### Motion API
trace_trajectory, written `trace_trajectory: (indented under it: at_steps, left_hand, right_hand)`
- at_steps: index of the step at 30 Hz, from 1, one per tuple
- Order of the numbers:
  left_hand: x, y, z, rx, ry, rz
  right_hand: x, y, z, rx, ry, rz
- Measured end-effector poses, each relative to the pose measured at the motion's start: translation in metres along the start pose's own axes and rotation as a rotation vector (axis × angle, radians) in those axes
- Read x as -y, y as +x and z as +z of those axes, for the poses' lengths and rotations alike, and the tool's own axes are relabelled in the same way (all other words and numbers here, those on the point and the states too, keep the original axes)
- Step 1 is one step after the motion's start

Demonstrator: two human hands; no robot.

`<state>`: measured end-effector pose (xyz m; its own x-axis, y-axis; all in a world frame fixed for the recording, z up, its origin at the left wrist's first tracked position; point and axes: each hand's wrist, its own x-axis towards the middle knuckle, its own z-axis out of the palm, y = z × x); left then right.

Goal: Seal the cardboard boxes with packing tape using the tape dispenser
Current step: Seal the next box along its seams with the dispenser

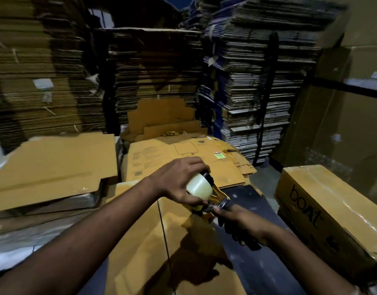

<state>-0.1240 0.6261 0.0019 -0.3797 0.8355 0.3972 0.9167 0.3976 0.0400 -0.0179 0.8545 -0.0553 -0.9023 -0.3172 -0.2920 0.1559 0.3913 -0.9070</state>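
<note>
With the left hand (179, 179) wrapped round the tape dispenser (206, 191) and right hand (236, 218) fingers pinching at its blade end, the tape is being readied, next needing laying along the box (153, 241) seam.

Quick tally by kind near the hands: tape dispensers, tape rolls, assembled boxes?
Tape dispenser: 1, held by left hand and right hand
Tape roll: 1, on the dispenser
Assembled boxes: 2, the one under the hands and the taped "boAt" box
Total: 4
</note>
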Motion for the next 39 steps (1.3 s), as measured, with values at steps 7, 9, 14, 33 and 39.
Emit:
trace_trajectory:
  at_steps: [7,9,14,33,39]
  left_hand:
    - [0.001,-0.040,-0.012,-0.140,0.108,-0.003]
    - [-0.001,-0.047,-0.016,-0.164,0.116,-0.017]
    - [-0.005,-0.059,-0.023,-0.161,0.078,-0.087]
    - [-0.039,-0.074,0.042,-0.849,-0.618,-0.883]
    - [-0.036,-0.095,0.055,-1.012,-0.950,-0.814]
  right_hand:
    - [0.021,0.004,0.040,0.063,0.032,0.024]
    - [0.022,0.006,0.048,0.064,0.016,0.047]
    - [0.021,0.009,0.062,0.060,0.020,0.089]
    - [0.009,0.026,0.100,0.000,0.182,0.039]
    - [-0.006,0.031,0.115,-0.034,0.039,0.053]
